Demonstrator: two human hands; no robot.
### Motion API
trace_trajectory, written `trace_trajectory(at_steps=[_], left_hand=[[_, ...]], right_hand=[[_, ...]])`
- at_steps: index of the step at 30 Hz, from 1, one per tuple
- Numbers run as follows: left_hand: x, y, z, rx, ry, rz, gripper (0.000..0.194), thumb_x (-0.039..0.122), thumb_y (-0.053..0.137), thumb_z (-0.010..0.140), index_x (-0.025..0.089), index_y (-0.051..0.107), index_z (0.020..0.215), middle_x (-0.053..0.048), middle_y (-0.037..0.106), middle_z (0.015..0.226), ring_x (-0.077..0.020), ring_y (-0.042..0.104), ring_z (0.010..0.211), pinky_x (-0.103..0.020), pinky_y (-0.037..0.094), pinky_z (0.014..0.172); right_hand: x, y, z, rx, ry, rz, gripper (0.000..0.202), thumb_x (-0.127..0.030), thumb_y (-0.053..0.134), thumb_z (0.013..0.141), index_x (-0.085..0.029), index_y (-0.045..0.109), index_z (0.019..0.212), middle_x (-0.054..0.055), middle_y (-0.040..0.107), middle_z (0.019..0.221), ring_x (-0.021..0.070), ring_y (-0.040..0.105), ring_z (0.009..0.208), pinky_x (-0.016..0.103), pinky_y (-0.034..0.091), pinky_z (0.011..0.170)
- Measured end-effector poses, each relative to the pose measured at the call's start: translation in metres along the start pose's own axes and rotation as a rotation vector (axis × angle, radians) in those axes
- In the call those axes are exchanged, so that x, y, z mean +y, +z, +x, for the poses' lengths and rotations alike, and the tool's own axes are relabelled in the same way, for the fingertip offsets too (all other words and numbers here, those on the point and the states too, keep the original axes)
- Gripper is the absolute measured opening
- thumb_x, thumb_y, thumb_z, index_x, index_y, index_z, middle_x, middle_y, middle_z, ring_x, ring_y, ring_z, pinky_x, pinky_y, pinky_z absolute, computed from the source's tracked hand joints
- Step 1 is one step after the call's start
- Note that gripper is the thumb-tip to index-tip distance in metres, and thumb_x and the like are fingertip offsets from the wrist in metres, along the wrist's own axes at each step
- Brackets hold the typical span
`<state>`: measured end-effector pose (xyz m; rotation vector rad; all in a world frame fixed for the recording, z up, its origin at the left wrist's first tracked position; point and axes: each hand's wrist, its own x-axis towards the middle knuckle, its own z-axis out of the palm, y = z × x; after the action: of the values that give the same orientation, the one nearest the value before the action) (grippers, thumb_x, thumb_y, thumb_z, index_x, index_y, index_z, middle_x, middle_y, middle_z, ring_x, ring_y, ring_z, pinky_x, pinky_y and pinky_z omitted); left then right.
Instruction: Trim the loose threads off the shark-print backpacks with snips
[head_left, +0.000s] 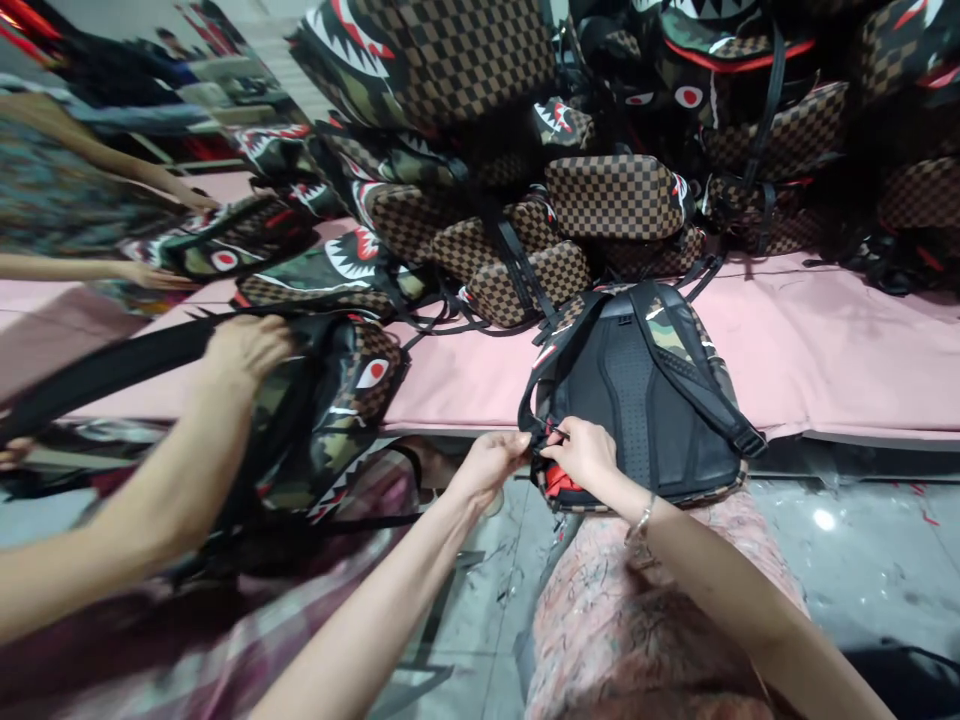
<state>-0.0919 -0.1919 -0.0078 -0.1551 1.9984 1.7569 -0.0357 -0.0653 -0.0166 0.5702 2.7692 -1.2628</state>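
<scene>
A backpack [634, 400] with a black padded back panel and black shoulder straps lies back side up at the table's front edge, its lower end over my lap. At its lower left corner my left hand [491, 462] pinches a black strap end. Close beside it, my right hand [586, 452], with a bracelet on the wrist, has its fingers closed on a small dark piece too small to name. Red material [559, 482] shows under my right hand at that corner.
Checkered and camouflage bags [615, 195] are piled along the back of the pink table [847, 350]. At the left, a person's arm [180, 450] reaches over another backpack [360, 380]. Another person's hands [154, 275] touch bags farther back.
</scene>
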Motion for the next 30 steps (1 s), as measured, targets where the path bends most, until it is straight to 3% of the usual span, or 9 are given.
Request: trace_trajectory(at_steps=[4,11,16,20,23,30], left_hand=[[-0.007,-0.003,-0.010,-0.078,-0.094,-0.298,0.002,0.007,0.065,0.061,0.008,0.064,0.063,-0.008,0.064,0.066,-0.0133,0.056,0.057,-0.024,0.047,0.054],[-0.022,0.004,-0.015,-0.015,-0.158,-0.649,0.015,-0.004,0.056,0.070,0.008,0.065,0.067,-0.005,0.065,0.068,-0.0083,0.058,0.057,-0.016,0.050,0.054],[-0.017,0.007,-0.012,0.045,-0.238,-0.725,0.017,-0.002,0.053,0.075,0.008,0.063,0.065,-0.004,0.062,0.061,-0.0084,0.057,0.051,-0.016,0.049,0.046],[-0.011,0.010,-0.011,0.096,-0.263,-0.763,0.016,0.001,0.053,0.077,0.009,0.060,0.065,-0.003,0.059,0.057,-0.0083,0.055,0.048,-0.016,0.048,0.043],[-0.007,0.013,-0.012,0.119,-0.275,-0.782,0.018,0.003,0.051,0.080,0.009,0.059,0.064,-0.002,0.058,0.056,-0.0074,0.054,0.047,-0.016,0.048,0.043],[-0.003,0.015,-0.013,0.127,-0.307,-0.769,0.016,0.006,0.053,0.080,0.009,0.059,0.065,-0.003,0.059,0.058,-0.0076,0.053,0.047,-0.016,0.048,0.041]], right_hand=[[0.002,-0.004,-0.005,0.001,0.004,0.097,0.010,-0.035,0.068,0.067,-0.029,0.063,0.073,-0.006,0.067,0.073,0.0150,0.062,0.072,0.023,0.037,0.057],[0.002,-0.007,-0.008,0.002,-0.012,0.125,0.010,-0.033,0.068,0.067,-0.028,0.063,0.073,-0.007,0.064,0.065,0.0134,0.059,0.065,0.022,0.034,0.055],[0.006,-0.007,-0.012,-0.002,-0.110,0.159,0.016,-0.034,0.062,0.075,-0.025,0.059,0.088,-0.004,0.064,0.074,0.0136,0.059,0.067,0.022,0.039,0.058],[0.013,-0.010,-0.021,0.164,-0.270,0.080,0.026,-0.030,0.043,0.088,-0.016,0.049,0.110,0.006,0.063,0.095,0.0177,0.059,0.082,0.029,0.043,0.073],[0.018,-0.015,-0.027,0.244,-0.389,-0.079,0.020,-0.023,0.044,0.088,-0.017,0.053,0.105,0.008,0.060,0.097,0.0196,0.055,0.090,0.030,0.042,0.078],[0.017,-0.019,-0.026,0.256,-0.543,-0.344,0.020,-0.020,0.047,0.089,-0.019,0.056,0.106,0.006,0.060,0.091,0.0183,0.054,0.086,0.029,0.040,0.074]])
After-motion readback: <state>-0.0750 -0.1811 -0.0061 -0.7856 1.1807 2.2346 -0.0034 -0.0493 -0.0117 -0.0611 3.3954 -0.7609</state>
